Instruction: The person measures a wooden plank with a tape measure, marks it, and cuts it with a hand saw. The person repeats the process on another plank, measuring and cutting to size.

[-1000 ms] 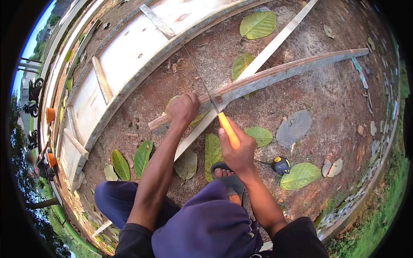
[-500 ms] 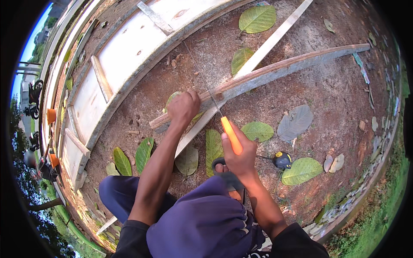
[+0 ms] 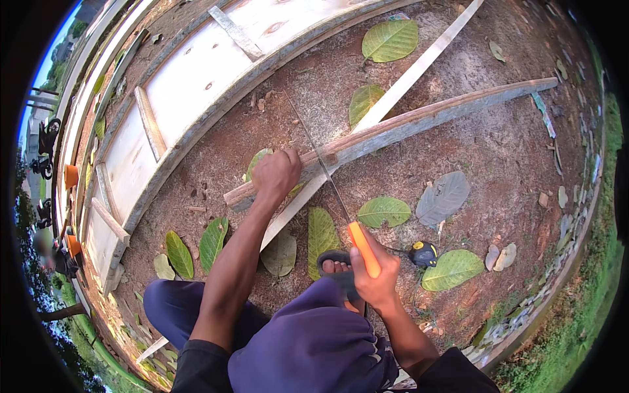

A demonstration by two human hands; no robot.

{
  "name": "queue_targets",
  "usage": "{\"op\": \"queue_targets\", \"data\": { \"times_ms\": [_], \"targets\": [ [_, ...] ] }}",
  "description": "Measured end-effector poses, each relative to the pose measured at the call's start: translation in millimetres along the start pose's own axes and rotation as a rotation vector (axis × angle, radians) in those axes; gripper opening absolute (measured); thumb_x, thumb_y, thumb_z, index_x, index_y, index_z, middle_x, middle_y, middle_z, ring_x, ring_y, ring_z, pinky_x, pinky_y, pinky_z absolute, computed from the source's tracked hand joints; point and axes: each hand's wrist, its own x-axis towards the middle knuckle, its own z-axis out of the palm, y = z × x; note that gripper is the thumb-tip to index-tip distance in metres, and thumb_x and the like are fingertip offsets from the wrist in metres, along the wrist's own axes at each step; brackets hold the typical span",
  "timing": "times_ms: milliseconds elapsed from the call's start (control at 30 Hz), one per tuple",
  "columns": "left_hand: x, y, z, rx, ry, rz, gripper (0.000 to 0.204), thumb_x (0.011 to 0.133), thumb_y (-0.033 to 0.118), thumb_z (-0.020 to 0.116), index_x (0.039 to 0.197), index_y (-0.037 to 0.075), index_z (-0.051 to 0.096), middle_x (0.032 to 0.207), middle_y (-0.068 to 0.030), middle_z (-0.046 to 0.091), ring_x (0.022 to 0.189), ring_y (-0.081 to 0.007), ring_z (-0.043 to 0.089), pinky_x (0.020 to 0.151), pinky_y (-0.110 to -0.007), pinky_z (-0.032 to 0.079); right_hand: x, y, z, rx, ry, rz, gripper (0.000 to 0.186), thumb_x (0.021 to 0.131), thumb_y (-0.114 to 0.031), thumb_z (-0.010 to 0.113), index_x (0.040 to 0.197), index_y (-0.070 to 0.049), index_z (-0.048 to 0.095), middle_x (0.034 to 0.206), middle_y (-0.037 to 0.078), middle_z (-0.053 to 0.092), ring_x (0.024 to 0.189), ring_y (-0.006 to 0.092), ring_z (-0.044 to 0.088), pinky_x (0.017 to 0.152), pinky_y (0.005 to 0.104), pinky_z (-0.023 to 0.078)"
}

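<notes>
My right hand point(image 3: 378, 274) is wrapped round the orange handle of a hand saw point(image 3: 339, 196). The thin blade lies across a long wooden beam point(image 3: 419, 132), just right of my left hand. Closed over the beam's near left end is my left hand point(image 3: 276, 173), knuckles up. Under the beam a thin pale wooden strip point(image 3: 419, 62) crosses at a slant and props it off the ground. Whether the blade has cut into the wood is too small to tell.
A wooden-framed panel point(image 3: 190, 105) with cross battens curves along the left. A black and yellow tape measure point(image 3: 423, 254) lies right of my right hand, beside a green leaf point(image 3: 453, 270). My sandalled foot point(image 3: 337, 265) is below the saw. Orange pots point(image 3: 71, 176) stand far left.
My right hand has drawn the saw handle back toward me and to the right, so more blade shows on the near side of the beam. My left hand keeps its hold.
</notes>
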Motion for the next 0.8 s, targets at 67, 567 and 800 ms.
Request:
{"op": "queue_targets", "data": {
  "times_ms": [67,567,800],
  "targets": [
    [-9.5,7.8,-11.3,-0.028,-0.026,-0.076,0.059,0.099,0.04,0.043,0.081,-0.004,0.077,0.079,-0.0301,0.072,0.07,-0.0448,0.071,0.071,-0.055,0.055,-64.7,-17.4,-47.7,0.086,-0.063,0.082,0.043,0.095,-0.007,0.061,0.134,0.012,0.061,0.109,0.022,0.076,0.101,0.0262,0.076,0.09,0.0356,0.059],
    [-19.4,10.5,-10.9,0.037,-0.103,-0.098,0.055,0.098,0.04,0.044,0.079,-0.001,0.076,0.077,-0.027,0.072,0.066,-0.0417,0.069,0.066,-0.057,0.053,-63.2,-15.8,-48.9,0.079,-0.038,-0.003,0.041,0.095,-0.006,0.063,0.131,0.014,0.062,0.107,0.026,0.075,0.104,0.0319,0.076,0.092,0.0387,0.06],
    [-12.7,-4.5,9.8,0.1,0.001,0.048,0.053,0.098,0.037,0.044,0.081,-0.002,0.076,0.08,-0.0301,0.071,0.075,-0.045,0.071,0.075,-0.055,0.055,81.9,-0.4,47.9,0.162,0.112,-0.114,0.038,0.096,-0.014,0.068,0.13,0.004,0.066,0.078,0.02,0.071,0.064,0.0239,0.073,0.057,0.036,0.053]
  ]
}}
